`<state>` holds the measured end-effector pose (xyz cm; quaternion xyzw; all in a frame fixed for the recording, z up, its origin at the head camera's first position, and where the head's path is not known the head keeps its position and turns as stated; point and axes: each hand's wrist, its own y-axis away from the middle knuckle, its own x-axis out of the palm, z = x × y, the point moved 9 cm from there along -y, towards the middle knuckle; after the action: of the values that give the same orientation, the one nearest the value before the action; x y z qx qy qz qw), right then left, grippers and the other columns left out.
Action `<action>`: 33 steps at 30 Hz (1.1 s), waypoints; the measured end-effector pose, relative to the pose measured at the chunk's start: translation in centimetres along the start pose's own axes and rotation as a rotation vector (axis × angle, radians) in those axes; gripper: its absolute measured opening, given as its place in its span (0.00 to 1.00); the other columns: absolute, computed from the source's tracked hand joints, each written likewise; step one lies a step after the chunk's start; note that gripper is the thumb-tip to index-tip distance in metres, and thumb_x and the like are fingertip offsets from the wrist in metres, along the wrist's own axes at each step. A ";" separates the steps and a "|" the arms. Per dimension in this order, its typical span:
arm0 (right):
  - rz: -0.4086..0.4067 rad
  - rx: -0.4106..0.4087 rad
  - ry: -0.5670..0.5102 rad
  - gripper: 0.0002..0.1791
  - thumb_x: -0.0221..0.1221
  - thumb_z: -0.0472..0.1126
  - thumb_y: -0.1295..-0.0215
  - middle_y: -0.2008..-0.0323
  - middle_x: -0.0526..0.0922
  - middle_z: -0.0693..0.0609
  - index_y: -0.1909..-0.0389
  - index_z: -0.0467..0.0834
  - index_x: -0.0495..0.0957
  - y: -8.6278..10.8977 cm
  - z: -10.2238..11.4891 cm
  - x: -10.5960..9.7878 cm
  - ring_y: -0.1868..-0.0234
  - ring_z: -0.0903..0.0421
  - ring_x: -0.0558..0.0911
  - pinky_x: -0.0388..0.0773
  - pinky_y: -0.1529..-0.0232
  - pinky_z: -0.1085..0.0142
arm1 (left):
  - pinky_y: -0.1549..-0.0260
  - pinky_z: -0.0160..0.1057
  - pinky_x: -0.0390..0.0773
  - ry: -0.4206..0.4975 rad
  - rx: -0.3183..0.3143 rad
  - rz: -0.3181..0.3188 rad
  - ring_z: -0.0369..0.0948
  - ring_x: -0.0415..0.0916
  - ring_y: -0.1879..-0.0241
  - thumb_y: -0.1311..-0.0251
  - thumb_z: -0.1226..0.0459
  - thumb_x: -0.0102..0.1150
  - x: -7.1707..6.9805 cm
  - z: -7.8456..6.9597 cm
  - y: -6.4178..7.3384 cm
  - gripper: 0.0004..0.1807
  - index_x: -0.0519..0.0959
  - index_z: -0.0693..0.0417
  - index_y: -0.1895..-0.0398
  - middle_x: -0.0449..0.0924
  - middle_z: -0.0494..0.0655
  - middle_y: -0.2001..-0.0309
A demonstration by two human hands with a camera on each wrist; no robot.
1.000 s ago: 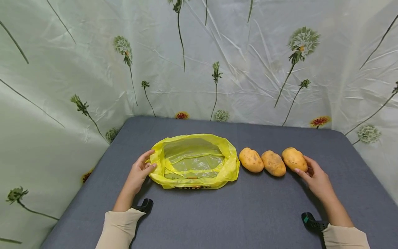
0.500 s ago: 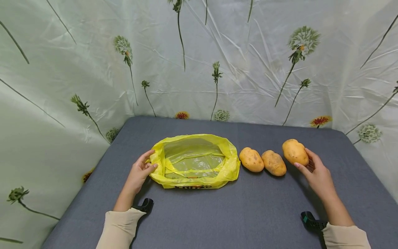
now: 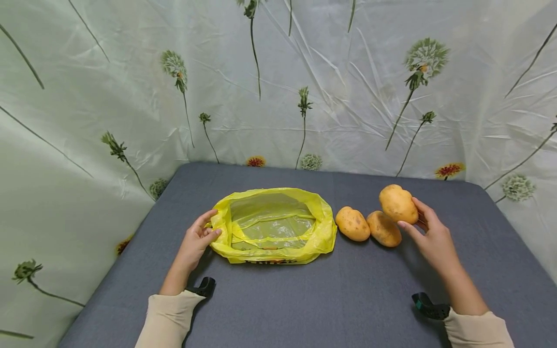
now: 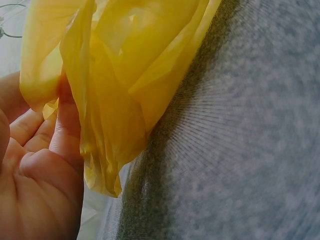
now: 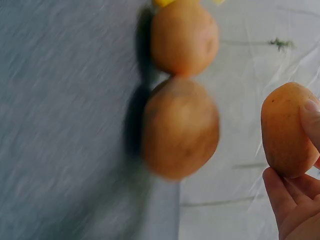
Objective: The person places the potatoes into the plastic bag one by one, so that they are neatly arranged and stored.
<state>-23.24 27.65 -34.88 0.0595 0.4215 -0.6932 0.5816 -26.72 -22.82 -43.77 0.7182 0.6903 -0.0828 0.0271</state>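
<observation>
A yellow plastic bag (image 3: 322, 237) lies on the table with its mouth spread wide, facing up. My left hand (image 3: 196, 244) pinches the bag's left rim between thumb and fingers; the left wrist view shows the yellow film (image 4: 115, 95) hanging in folds by the palm. In my right hand (image 3: 437, 241) is a potato (image 3: 398, 204), gripped from its right side and raised off the table. Two more potatoes lie on the table right of the bag: one (image 3: 352, 224) close beside it, the other (image 3: 385, 231) partly hidden below the held one.
The grey cloth-covered table (image 3: 304, 304) reaches back to a pale curtain (image 3: 278, 116) printed with dandelions, which also hangs along the left side. Black straps (image 3: 428, 307) circle both wrists.
My right hand has lifted the rightmost potato off the table and moved it left, over the middle potato. The left hand and the bag have stayed in place.
</observation>
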 end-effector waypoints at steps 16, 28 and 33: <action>0.131 -0.110 -0.068 0.37 0.63 0.31 0.48 0.44 0.68 0.39 0.36 0.37 0.59 -2.2 6.1 5.9 0.49 0.49 0.72 0.65 0.54 0.81 | 0.74 0.25 0.67 -0.008 -0.040 -0.005 0.33 0.64 0.71 0.42 0.75 0.52 0.7 -2.3 0.9 0.29 0.57 0.64 0.37 0.53 0.61 0.43; 0.291 -0.129 -0.157 0.35 0.60 0.37 0.45 0.41 0.64 0.42 0.36 0.39 0.58 -2.3 8.4 11.9 0.45 0.48 0.69 0.70 0.52 0.60 | 0.73 0.26 0.68 0.040 -0.037 0.009 0.33 0.65 0.71 0.42 0.74 0.53 0.7 -2.0 0.7 0.30 0.57 0.63 0.36 0.53 0.60 0.40; 0.345 -0.135 -0.177 0.35 0.60 0.38 0.44 0.41 0.64 0.41 0.36 0.38 0.58 -2.1 9.1 14.0 0.45 0.49 0.69 0.70 0.52 0.61 | 0.73 0.26 0.68 0.030 -0.035 0.005 0.34 0.65 0.71 0.42 0.75 0.52 0.6 -1.9 0.6 0.30 0.57 0.64 0.36 0.53 0.60 0.42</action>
<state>-25.73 11.01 -36.04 0.0306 0.3979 -0.5560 0.7291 -25.95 -21.97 -42.01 0.7205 0.6903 -0.0598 0.0296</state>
